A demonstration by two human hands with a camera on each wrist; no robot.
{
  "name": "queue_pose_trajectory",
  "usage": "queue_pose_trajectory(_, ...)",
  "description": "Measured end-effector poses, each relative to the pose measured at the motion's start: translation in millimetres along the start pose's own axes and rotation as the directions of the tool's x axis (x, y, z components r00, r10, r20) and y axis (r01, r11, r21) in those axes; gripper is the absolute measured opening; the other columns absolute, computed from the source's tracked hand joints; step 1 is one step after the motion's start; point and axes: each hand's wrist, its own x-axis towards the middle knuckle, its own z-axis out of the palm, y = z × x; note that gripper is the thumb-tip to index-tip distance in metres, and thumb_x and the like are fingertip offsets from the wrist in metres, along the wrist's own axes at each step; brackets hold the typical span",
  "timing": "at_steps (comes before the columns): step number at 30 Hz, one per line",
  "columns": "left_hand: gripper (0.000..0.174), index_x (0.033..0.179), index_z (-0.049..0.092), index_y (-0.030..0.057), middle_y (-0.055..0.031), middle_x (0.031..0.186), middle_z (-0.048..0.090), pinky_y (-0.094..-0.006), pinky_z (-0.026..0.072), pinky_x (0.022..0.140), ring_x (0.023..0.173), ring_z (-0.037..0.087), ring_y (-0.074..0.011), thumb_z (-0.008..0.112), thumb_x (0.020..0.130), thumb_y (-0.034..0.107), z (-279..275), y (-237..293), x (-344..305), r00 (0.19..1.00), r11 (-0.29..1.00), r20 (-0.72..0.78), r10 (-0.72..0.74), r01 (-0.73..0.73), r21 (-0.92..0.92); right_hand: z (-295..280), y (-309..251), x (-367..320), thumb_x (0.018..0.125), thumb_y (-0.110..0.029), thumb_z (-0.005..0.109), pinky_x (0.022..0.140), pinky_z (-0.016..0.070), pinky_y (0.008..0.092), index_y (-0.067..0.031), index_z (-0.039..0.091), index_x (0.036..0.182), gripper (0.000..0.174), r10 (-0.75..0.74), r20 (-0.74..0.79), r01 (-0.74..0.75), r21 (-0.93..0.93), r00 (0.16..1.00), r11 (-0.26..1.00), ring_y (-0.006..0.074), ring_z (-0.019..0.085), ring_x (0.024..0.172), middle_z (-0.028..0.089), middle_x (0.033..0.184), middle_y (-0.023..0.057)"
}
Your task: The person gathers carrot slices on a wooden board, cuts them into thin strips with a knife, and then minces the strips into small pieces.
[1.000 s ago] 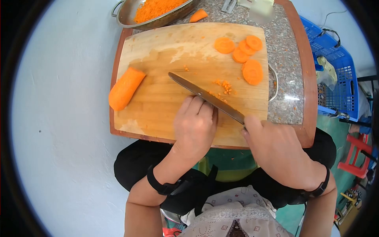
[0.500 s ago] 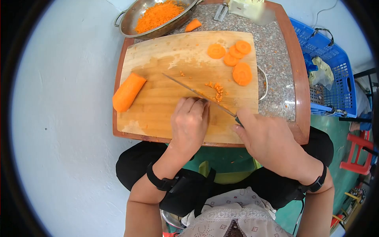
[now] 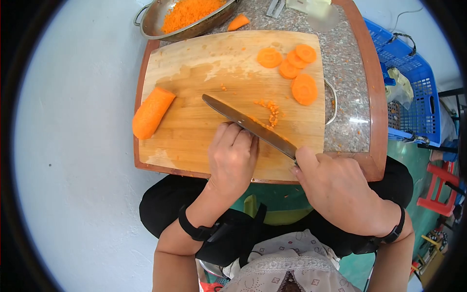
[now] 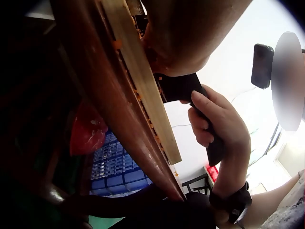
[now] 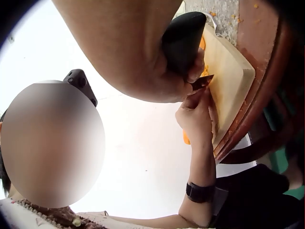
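My right hand [image 3: 338, 187] grips the black handle [image 5: 183, 40] of a kitchen knife [image 3: 245, 122]. Its broad blade slants across the wooden cutting board [image 3: 185, 129], tip toward the far left. On the blade's near side my left hand [image 3: 232, 155] rests on the board, fingers curled over a piece of carrot that the knuckles hide, right beside the steel. Small diced carrot bits [image 3: 272, 114] lie just beyond the blade, and some orange shows along it. Several round carrot slices [image 3: 305, 89] sit at the board's far right. A thick carrot chunk [image 3: 152, 114] lies at the left.
Behind the board stands a metal pan [image 3: 189, 33] of chopped carrot, with a carrot end [image 3: 238, 22] beside it. A metal peeler [image 3: 276, 8] lies on the stone tabletop [image 3: 352, 112] at the back. A blue basket [image 3: 423, 104] is right of the table.
The knife blade rocks over the same spot, its flat side turning more into view again. Both hands stay close together on the board. The head view shifts slightly.
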Motion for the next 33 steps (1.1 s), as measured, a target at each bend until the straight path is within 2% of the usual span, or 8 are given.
queue_pose_trajectory(1,0.017,0.079,0.065,-0.0034,-0.0143,0.077,0.060,-0.0363,0.0512,0.066,0.077,0.060,-0.0300,0.071,0.064,-0.009,0.9,-0.2,-0.5,1.000,1.000,-0.009,0.001,-0.001,-0.006,0.7,1.9,2.4,0.086,-0.007,0.056,0.043,0.0472,0.0375,-0.0028,0.045,0.086,0.012,-0.018,0.005,0.018,-0.013,1.000,1.000,0.0295,0.061,0.049,0.056,0.058,0.0142)
queue_pose_trajectory(4,0.017,0.080,0.065,-0.0033,-0.0138,0.079,0.060,-0.0366,0.0509,0.066,0.076,0.059,-0.0296,0.071,0.065,-0.009,1.8,-0.6,-1.1,1.000,1.000,-0.020,0.017,-0.017,-0.010,5.5,-1.8,20.6,0.092,-0.016,0.057,0.053,0.0460,0.0478,-0.0030,0.042,0.091,0.020,0.088,0.099,-0.100,0.119,0.991,0.988,0.0394,0.060,0.060,0.057,0.061,0.0188)
queue_pose_trajectory(7,0.017,0.083,0.066,-0.0035,-0.0131,0.081,0.060,-0.0368,0.0501,0.065,0.075,0.058,-0.0290,0.070,0.067,-0.009,4.9,-2.9,-0.2,0.997,0.998,-0.057,0.046,-0.048,-0.038,14.8,1.9,29.1,0.087,-0.010,0.057,0.047,0.0506,0.0390,-0.0029,0.046,0.089,0.013,0.044,-0.058,-0.042,0.022,0.997,0.999,0.0326,0.064,0.054,0.059,0.057,0.0159)
queue_pose_trajectory(10,0.017,0.084,0.066,-0.0029,-0.0126,0.083,0.062,-0.0367,0.0498,0.067,0.076,0.059,-0.0296,0.071,0.069,-0.009,5.7,-1.4,-3.4,0.997,0.998,-0.075,0.019,-0.023,-0.059,12.3,13.1,28.9,0.091,-0.016,0.057,0.049,0.0507,0.0426,-0.0025,0.047,0.090,0.017,0.087,-0.136,-0.073,0.106,0.987,0.992,0.0357,0.063,0.054,0.059,0.057,0.0168)
queue_pose_trajectory(13,0.017,0.085,0.067,-0.0028,-0.0127,0.084,0.063,-0.0365,0.0500,0.068,0.078,0.060,-0.0300,0.071,0.069,-0.009,4.3,0.1,-4.7,0.997,0.997,-0.073,-0.012,0.006,-0.076,3.5,11.8,19.2,0.094,-0.021,0.056,0.049,0.0503,0.0452,-0.0018,0.047,0.090,0.022,0.102,-0.100,-0.090,0.116,0.990,0.989,0.0374,0.062,0.054,0.059,0.057,0.0174)
queue_pose_trajectory(19,0.014,0.083,0.066,-0.0044,-0.0140,0.082,0.061,-0.0377,0.0494,0.066,0.076,0.058,-0.0302,0.069,0.070,-0.008,6.2,-4.3,-3.7,0.997,0.997,-0.075,0.014,-0.019,-0.069,3.1,3.9,5.9,0.093,-0.020,0.057,0.048,0.0485,0.0447,-0.0022,0.045,0.089,0.022,0.026,-0.083,-0.019,0.085,0.996,0.996,0.0370,0.061,0.053,0.058,0.056,0.0172)
queue_pose_trajectory(22,0.013,0.081,0.065,-0.0041,-0.0143,0.081,0.061,-0.0379,0.0497,0.066,0.076,0.058,-0.0307,0.070,0.069,-0.008,5.9,-2.6,-3.2,0.997,0.998,-0.077,-0.006,0.001,-0.068,-1.9,0.2,0.0,0.092,-0.015,0.060,0.054,0.0440,0.0480,-0.0019,0.044,0.091,0.020,0.088,0.000,-0.088,0.130,0.996,0.988,0.0414,0.058,0.063,0.057,0.066,0.0188)
queue_pose_trajectory(33,0.015,0.078,0.065,-0.0040,-0.0154,0.078,0.060,-0.0389,0.0509,0.069,0.078,0.059,-0.0327,0.071,0.065,-0.008,5.2,-3.1,-3.2,0.998,0.998,-0.061,-0.024,0.020,-0.064,3.1,-4.2,-4.0,0.092,-0.012,0.058,0.053,0.0438,0.0466,-0.0025,0.042,0.090,0.019,0.079,0.019,-0.080,0.094,0.997,0.992,0.0391,0.057,0.058,0.056,0.062,0.0169)
